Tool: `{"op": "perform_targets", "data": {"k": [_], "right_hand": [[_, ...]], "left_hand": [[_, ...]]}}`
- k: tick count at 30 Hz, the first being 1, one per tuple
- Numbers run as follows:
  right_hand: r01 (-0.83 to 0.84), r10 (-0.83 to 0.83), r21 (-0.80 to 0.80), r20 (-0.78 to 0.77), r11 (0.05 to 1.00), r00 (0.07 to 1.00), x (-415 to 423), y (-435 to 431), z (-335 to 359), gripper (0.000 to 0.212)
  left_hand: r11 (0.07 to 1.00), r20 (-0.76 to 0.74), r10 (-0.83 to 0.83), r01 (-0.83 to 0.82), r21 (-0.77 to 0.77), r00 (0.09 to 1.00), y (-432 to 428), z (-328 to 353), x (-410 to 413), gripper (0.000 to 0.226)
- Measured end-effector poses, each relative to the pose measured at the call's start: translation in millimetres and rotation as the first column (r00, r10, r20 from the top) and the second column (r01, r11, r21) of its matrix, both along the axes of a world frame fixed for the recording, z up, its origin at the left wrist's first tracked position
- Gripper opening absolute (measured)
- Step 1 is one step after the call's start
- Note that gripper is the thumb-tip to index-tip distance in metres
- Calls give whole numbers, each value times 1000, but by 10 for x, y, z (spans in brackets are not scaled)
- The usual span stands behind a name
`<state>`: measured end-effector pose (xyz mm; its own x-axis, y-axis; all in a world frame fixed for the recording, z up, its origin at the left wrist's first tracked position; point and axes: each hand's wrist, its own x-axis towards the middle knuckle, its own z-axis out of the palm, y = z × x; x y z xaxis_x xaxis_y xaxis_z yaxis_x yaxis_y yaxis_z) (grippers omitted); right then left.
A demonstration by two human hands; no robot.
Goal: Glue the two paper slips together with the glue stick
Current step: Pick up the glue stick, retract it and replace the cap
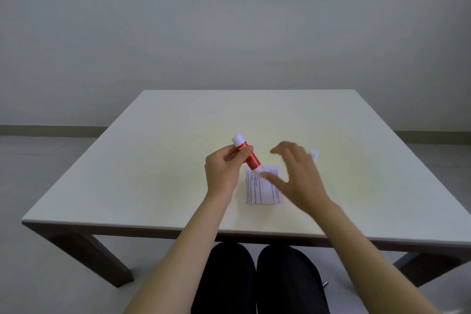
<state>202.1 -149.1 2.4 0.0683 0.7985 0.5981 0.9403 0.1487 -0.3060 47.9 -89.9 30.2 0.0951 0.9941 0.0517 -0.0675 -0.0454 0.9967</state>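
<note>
My left hand (224, 169) grips a red glue stick (248, 155) with a white base pointing up and away; its uncapped tip angles down onto the far left corner of the printed paper slips (262, 187). The slips lie flat on the table as one white rectangle with lines of text; I cannot tell two apart. My right hand (297, 176) hovers over the right part of the slips, fingers spread and blurred, holding nothing. A small white object, likely the glue stick's cap (314, 153), lies on the table just beyond my right hand.
The white table (153, 160) has dark wooden legs and a near edge just above my knees. A pale wall stands behind it, grey floor on both sides.
</note>
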Motion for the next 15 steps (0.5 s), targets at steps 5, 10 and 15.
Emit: {"op": "perform_targets", "data": {"k": [5,10,15], "right_hand": [[452,-360,-457,278,766,891,695,151,-57,58],[457,-307,-380,394,804,867,805,143,-154,37],[-60,-106,-232,-641,971,760,423,112,221,22]], "left_hand": [[991,-218,-76,98,91,973,88,-45,-136,7],[982,-328,-39,97,164,944,77,-18,-113,20],[972,-369,-53,133,195,928,63,47,-61,37]]}}
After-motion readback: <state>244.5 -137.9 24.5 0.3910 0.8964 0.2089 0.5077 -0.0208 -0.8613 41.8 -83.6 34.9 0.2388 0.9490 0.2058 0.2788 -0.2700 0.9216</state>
